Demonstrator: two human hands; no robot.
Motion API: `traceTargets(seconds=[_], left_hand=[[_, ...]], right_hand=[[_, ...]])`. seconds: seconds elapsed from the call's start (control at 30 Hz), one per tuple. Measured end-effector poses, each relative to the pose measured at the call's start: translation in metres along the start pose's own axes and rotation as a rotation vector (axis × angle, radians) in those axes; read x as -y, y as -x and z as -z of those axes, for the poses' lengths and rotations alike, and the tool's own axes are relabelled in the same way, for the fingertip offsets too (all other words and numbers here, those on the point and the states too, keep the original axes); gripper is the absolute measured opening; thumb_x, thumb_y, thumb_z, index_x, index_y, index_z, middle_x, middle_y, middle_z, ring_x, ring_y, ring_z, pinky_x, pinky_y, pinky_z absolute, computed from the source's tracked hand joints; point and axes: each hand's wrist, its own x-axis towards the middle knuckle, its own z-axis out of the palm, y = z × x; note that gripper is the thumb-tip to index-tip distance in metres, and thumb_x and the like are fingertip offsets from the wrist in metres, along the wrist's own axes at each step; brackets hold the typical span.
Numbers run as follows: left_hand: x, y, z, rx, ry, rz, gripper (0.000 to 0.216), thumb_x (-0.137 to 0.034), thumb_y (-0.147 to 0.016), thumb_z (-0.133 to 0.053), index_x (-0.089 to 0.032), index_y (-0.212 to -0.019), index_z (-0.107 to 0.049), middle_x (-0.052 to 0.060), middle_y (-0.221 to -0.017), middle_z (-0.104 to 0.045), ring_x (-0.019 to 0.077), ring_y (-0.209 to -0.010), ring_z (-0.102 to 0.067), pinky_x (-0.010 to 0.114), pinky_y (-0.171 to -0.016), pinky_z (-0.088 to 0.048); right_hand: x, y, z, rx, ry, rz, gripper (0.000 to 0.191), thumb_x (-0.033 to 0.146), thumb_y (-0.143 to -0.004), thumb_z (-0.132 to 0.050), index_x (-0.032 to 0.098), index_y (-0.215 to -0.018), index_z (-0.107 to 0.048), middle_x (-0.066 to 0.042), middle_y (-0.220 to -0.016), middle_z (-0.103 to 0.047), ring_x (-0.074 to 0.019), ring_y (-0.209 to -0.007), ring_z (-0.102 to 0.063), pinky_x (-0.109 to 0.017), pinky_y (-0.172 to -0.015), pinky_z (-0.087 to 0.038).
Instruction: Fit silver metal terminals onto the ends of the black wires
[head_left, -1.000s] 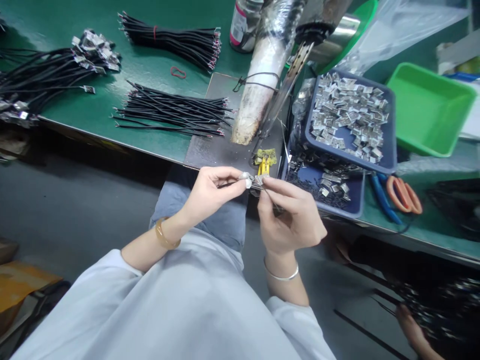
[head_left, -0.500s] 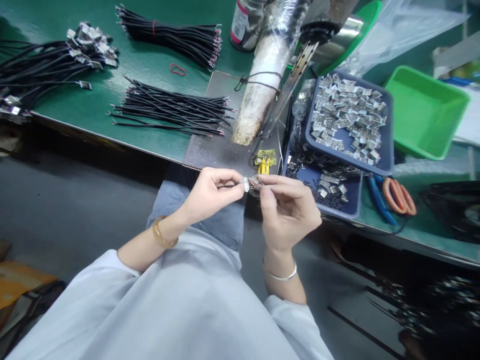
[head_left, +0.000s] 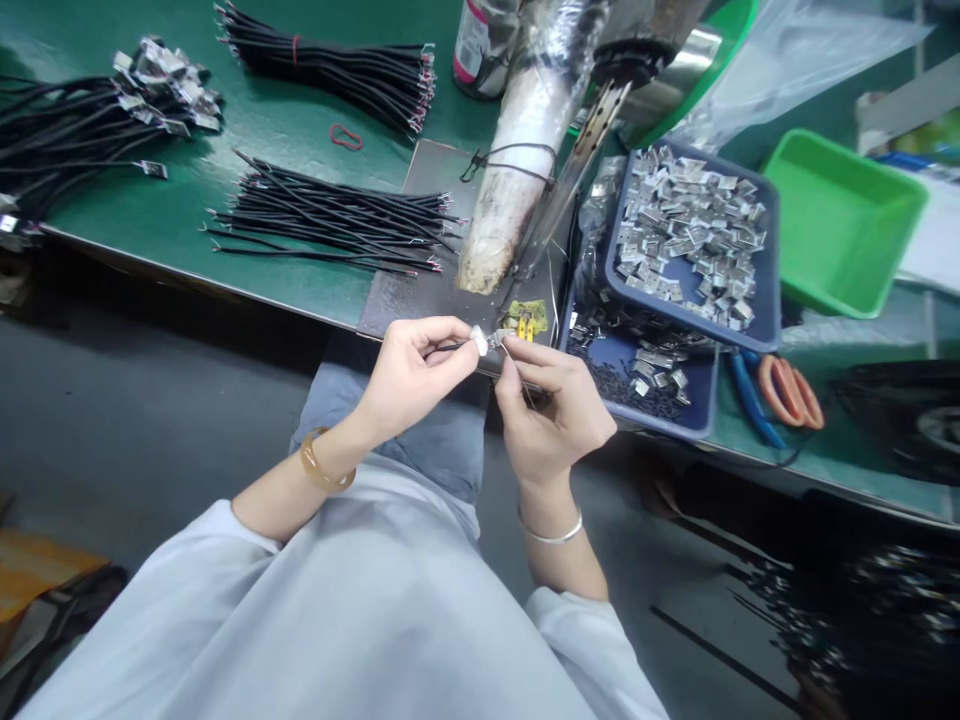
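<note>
In the head view, my left hand (head_left: 420,372) is closed in a pinch on a black cable (head_left: 448,347). Something white covers its fingertips at the cable's end. My right hand (head_left: 556,402) pinches a small silver metal connector (head_left: 502,337), held close against that cable end. A thin wire strand runs down by the right fingers; I cannot tell whether they grip it. Just beyond the fingertips sits a yellow clamp-like fixture (head_left: 526,327) on a dark plate (head_left: 390,303) at the bench edge. Cut black cables (head_left: 330,215) lie loose beyond my left hand.
A blue tray (head_left: 766,270) of metal connector shells rests over another blue tray (head_left: 701,415). To the right are a green bin (head_left: 840,220) and orange-and-blue-handled pliers (head_left: 784,390). A wrapped white tube (head_left: 502,190) slants down overhead. Bundled cables (head_left: 330,65) lie farther back.
Both hands have moved slightly up and left, nearer the yellow fixture, with cable and connector still pinched. The whole view has shifted a little.
</note>
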Motion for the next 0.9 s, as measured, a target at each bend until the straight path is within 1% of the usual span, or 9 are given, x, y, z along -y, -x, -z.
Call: traceTargets(seconds=[0.13,0.33,0.5,0.7,0.8,0.9], left_hand=[[-0.001,-0.004,-0.001,-0.01,-0.042,-0.025,0.014,-0.022,-0.075,-0.067,-0.011,-0.067,-0.07,-0.001,-0.059,-0.057,0.0052,-0.052,-0.04,0.017,-0.048,-0.031],[0.001,-0.008,0.0,0.009,-0.038,-0.021,0.016,-0.025,-0.076,-0.068,-0.011,-0.07,-0.072,0.001,-0.065,-0.063,0.0072,-0.058,-0.048,0.017,-0.053,-0.039],[0.0,-0.01,-0.002,-0.008,-0.089,-0.029,0.017,-0.026,-0.078,-0.068,-0.012,-0.069,-0.072,0.0,-0.061,-0.059,0.0064,-0.054,-0.042,0.019,-0.049,-0.033],[-0.008,-0.013,-0.003,-0.023,-0.056,-0.025,0.017,-0.026,-0.076,-0.071,-0.012,-0.066,-0.071,-0.001,-0.06,-0.057,0.0053,-0.052,-0.038,0.018,-0.046,-0.029],[-0.009,-0.013,-0.002,-0.027,-0.065,-0.037,0.017,-0.025,-0.076,-0.069,-0.012,-0.065,-0.07,0.0,-0.061,-0.06,0.0051,-0.051,-0.038,0.018,-0.046,-0.03],[-0.008,-0.013,-0.002,-0.016,-0.067,-0.036,0.018,-0.025,-0.078,-0.067,-0.012,-0.066,-0.07,0.001,-0.065,-0.064,0.006,-0.054,-0.043,0.018,-0.049,-0.034]], right_hand=[[-0.002,-0.004,-0.001,-0.006,0.033,0.038,0.018,0.004,-0.084,-0.071,0.021,-0.089,-0.064,-0.002,-0.095,-0.079,-0.0144,-0.087,-0.077,-0.025,-0.078,-0.062],[-0.005,-0.007,-0.002,0.02,0.08,0.109,0.018,0.005,-0.084,-0.07,0.021,-0.088,-0.063,-0.003,-0.096,-0.079,-0.0142,-0.085,-0.077,-0.024,-0.076,-0.062],[-0.009,-0.011,-0.004,0.015,0.106,0.157,0.017,0.007,-0.084,-0.071,0.023,-0.086,-0.063,-0.001,-0.096,-0.08,-0.0152,-0.084,-0.077,-0.025,-0.074,-0.063],[-0.011,-0.016,-0.006,-0.006,0.137,0.201,0.016,0.009,-0.086,-0.07,0.024,-0.087,-0.064,-0.001,-0.096,-0.08,-0.0155,-0.083,-0.078,-0.026,-0.073,-0.064],[-0.009,-0.018,-0.006,-0.011,0.132,0.199,0.018,0.008,-0.084,-0.072,0.024,-0.087,-0.065,-0.002,-0.096,-0.08,-0.0155,-0.084,-0.078,-0.025,-0.074,-0.064],[-0.009,-0.018,-0.005,-0.005,0.142,0.214,0.019,0.008,-0.082,-0.073,0.023,-0.085,-0.063,-0.003,-0.095,-0.08,-0.015,-0.081,-0.077,-0.023,-0.072,-0.063]])
